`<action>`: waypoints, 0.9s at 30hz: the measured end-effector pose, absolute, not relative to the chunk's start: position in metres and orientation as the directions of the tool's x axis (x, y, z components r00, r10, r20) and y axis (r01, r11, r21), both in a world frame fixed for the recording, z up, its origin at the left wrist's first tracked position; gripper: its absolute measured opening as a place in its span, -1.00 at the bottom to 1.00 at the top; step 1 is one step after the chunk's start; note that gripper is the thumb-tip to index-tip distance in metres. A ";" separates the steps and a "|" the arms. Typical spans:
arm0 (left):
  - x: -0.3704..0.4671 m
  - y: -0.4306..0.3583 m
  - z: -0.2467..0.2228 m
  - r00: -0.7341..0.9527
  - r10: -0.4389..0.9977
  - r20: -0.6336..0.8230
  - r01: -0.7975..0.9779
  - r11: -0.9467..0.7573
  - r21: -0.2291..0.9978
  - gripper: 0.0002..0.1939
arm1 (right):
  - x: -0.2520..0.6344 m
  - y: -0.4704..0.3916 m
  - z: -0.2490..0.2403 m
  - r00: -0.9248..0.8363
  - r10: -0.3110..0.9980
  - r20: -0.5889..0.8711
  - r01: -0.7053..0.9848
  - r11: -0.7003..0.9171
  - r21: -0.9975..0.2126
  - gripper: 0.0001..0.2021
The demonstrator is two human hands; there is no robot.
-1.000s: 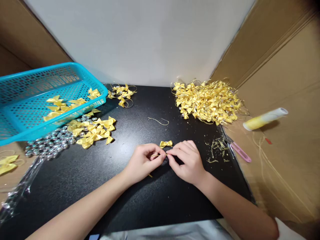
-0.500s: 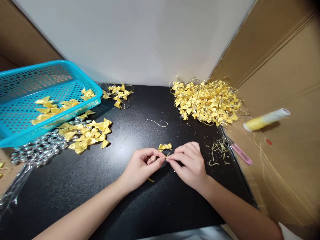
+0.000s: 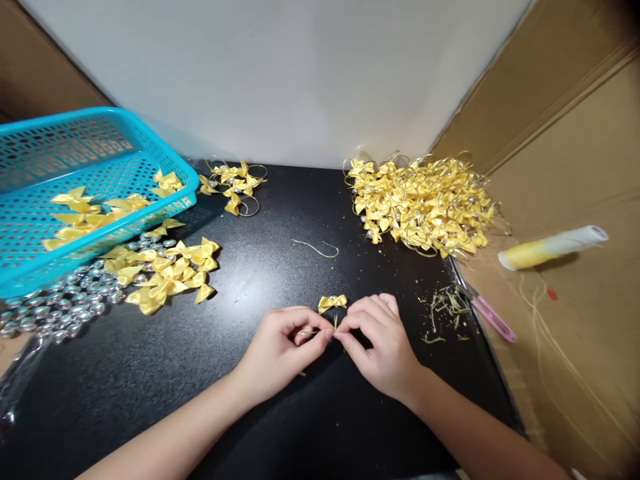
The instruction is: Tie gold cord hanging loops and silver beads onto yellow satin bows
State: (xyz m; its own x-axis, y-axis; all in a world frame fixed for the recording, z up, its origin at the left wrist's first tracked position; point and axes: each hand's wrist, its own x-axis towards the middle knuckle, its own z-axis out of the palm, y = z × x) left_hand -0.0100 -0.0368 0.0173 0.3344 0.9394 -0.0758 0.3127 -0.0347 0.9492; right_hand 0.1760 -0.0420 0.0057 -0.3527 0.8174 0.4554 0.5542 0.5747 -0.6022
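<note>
Thumb and forefinger of my left hand (image 3: 290, 343) pinch a thin gold cord (image 3: 335, 323). My right hand (image 3: 383, 347) meets it fingertip to fingertip, also pinching the cord. Short cord ends stick up between the fingertips, while part of the cord runs back inside my left palm. Just beyond the fingertips lies a yellow satin bow (image 3: 333, 303) with a small silver bead at its middle. Whether the cord is joined to that bow, I cannot tell. The fingers hide any knot.
A blue basket (image 3: 173, 200) holds yellow bows, with loose bows (image 3: 173, 273) and silver beads (image 3: 65, 303) below it. Finished-looking bow loops (image 3: 425, 207) are heaped back right. Pink-handled snips (image 3: 493, 319), cord scraps (image 3: 447, 308) and a spool tube (image 3: 553, 247) lie right.
Both hands have shifted slightly toward me, still pinching the cord. Its ends now stand more upright, and more space shows between the fingertips and the bow. The view has tilted a little.
</note>
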 end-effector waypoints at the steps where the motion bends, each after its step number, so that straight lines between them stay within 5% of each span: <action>1: -0.010 -0.037 0.018 0.332 0.941 -0.061 0.319 -0.051 0.947 -0.82 | 0.176 -0.042 0.007 -0.359 0.822 0.443 0.542 0.570 -0.618 -0.88; 7: -0.021 -0.033 0.017 0.172 0.985 0.031 0.412 -0.100 0.906 -0.81 | 0.181 -0.036 0.010 -0.202 0.881 0.427 0.509 0.467 -0.723 -0.86; 11: -0.034 -0.024 0.015 0.056 0.968 0.244 0.621 -0.225 0.751 -0.87 | 0.188 -0.028 0.005 -0.058 0.897 0.439 0.682 0.357 -0.639 -0.87; 14: -0.040 -0.018 0.011 0.125 0.944 0.304 0.741 -0.293 0.605 -0.86 | 0.191 -0.025 0.000 -0.088 0.910 0.404 0.792 0.310 -0.526 -0.92; 18: -0.039 -0.016 0.008 0.169 0.944 0.285 0.848 -0.286 0.446 -0.69 | 0.187 -0.028 0.001 -0.191 0.927 0.323 0.767 0.346 -0.540 -0.77; 23: -0.033 -0.022 0.012 0.251 0.927 0.277 0.829 -0.354 0.433 -0.70 | 0.181 -0.030 0.002 -0.224 0.912 0.344 0.724 0.392 -0.567 -0.97; 27: -0.028 -0.025 0.013 0.385 0.902 0.195 0.765 -0.430 0.479 -0.77 | 0.180 -0.030 0.004 -0.224 0.908 0.353 0.683 0.405 -0.608 -0.92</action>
State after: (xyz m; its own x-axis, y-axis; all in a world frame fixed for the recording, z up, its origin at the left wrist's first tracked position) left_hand -0.0279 -0.0246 0.0132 0.3846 0.9023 0.1946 0.7653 -0.4296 0.4793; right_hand 0.1798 -0.0302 0.0040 -0.2240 0.9085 0.3529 0.6827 0.4047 -0.6084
